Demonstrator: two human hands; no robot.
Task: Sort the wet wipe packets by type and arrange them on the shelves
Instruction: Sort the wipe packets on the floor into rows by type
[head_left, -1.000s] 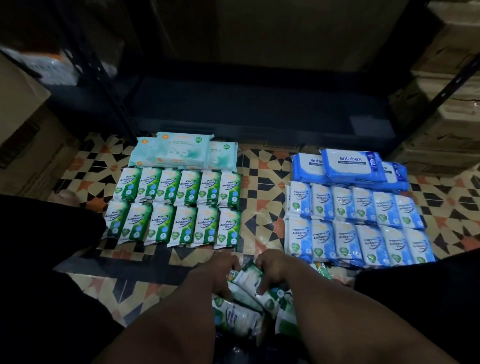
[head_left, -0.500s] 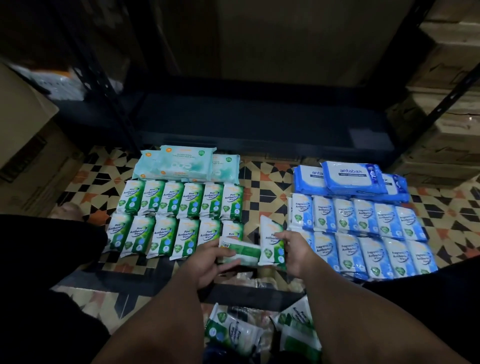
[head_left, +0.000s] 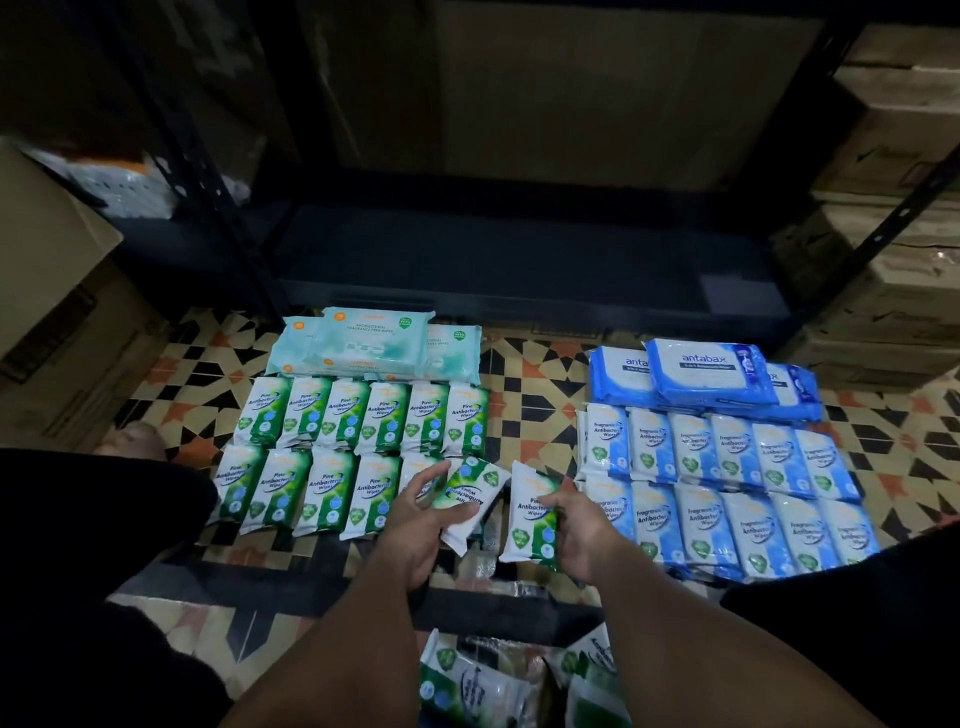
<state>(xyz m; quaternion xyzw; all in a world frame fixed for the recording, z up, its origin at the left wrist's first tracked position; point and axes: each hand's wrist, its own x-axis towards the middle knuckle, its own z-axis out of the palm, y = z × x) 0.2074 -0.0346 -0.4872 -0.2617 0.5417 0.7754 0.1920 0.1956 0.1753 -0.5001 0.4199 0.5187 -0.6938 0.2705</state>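
Observation:
My left hand (head_left: 421, 525) holds a green pine wipe packet (head_left: 470, 493), turned upside down, over the right end of the front green row. A second green pine packet (head_left: 531, 512) stands upright in the grip of my right hand (head_left: 576, 530), in the gap between the two groups. Two rows of green pine packets (head_left: 343, 452) lie on the floor at left, with pale teal packs (head_left: 374, 345) behind them. At right lie two rows of blue fragrance packets (head_left: 727, 478) and blue antabax packs (head_left: 711, 366). More loose packets (head_left: 478, 686) sit between my forearms.
A dark metal shelf (head_left: 519, 265) stands low behind the packets, with black uprights on both sides. Cardboard boxes (head_left: 47, 322) flank it left and right. The floor is patterned tile (head_left: 535, 410). My dark-clothed knees fill both lower corners.
Both hands rose from the loose pile near me, each with a green packet, and moved forward to the rows. The left packet has turned from lying sideways to upside down.

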